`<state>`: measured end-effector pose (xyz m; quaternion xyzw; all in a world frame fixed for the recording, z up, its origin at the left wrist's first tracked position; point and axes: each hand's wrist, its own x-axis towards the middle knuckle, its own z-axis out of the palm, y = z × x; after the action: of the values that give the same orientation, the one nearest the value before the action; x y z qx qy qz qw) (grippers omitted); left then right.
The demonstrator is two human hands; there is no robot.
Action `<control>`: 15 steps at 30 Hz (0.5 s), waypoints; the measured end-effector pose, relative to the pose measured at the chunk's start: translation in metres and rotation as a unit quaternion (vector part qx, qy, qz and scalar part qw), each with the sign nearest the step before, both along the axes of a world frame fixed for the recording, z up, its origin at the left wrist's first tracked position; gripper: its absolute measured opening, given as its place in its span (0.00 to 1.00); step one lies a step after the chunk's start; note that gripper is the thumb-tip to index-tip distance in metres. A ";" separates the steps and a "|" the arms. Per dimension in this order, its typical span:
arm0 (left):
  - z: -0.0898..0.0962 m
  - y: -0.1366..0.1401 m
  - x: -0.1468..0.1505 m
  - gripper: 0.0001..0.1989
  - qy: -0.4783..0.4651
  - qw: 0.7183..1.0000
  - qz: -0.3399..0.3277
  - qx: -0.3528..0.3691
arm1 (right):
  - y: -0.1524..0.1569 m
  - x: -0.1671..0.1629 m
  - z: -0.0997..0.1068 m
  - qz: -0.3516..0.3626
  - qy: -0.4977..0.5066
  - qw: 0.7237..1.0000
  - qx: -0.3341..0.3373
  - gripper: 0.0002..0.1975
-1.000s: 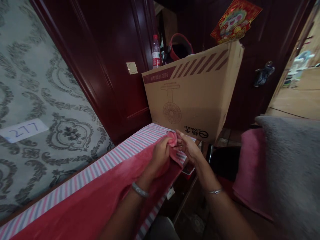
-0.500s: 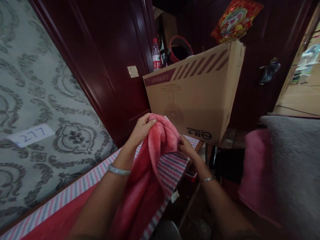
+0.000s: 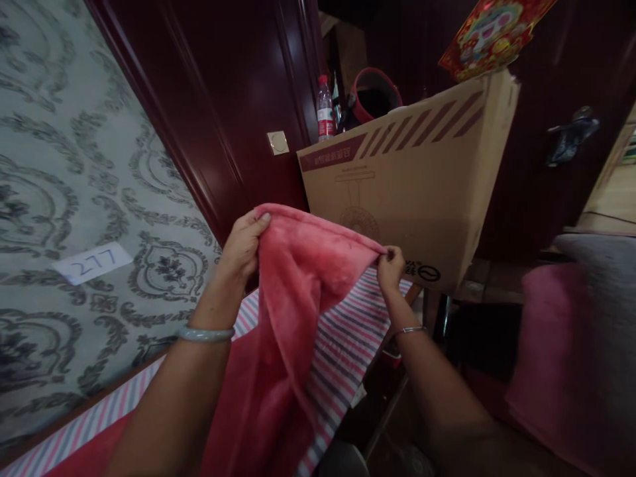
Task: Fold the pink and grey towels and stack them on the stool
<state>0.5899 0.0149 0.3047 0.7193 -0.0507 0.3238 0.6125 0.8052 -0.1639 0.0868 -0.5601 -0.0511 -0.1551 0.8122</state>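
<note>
While the left hand [image 3: 243,248] pinches the edge of a red plush blanket [image 3: 293,258], the right hand [image 3: 391,268] holds the same edge in a tight grip, so it stretches between them, sloping down to the right. The blanket hangs from there in loose folds over a striped sheet [image 3: 348,338], and more of it lies across the sheet toward the lower left. Beyond the hands stands a large cardboard box [image 3: 422,172]; a red-capped bottle [image 3: 325,116] shows above its top left corner. Patterned wallpaper [image 3: 163,271] at left bears a paper [image 3: 94,263] marked 277.
</note>
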 end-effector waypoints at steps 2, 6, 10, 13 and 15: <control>0.006 0.004 -0.011 0.10 0.012 1.000 -0.001 -0.007 | 0.010 0.010 0.016 -0.027 -0.005 0.999 -0.026 0.06; 0.005 0.005 -0.021 0.06 0.031 0.999 -0.004 -0.022 | 0.034 0.018 0.042 0.008 -0.012 0.997 -0.081 0.01; -0.013 -0.005 -0.007 0.04 0.039 0.997 -0.009 -0.064 | 0.037 0.003 0.061 0.025 -0.035 0.994 -0.105 0.02; -0.032 -0.021 0.013 0.02 0.065 0.991 -0.014 -0.117 | 0.022 -0.032 0.070 0.034 -0.072 0.991 -0.104 0.09; -0.044 -0.035 0.028 0.05 0.084 0.985 -0.014 -0.148 | 0.010 -0.064 0.074 0.114 -0.093 0.985 -0.093 0.15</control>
<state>0.6180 -0.0203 0.2609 0.6448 0.0391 0.2575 0.7186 0.7414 -0.1541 0.1606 -0.6070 -0.2037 -0.1074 0.7606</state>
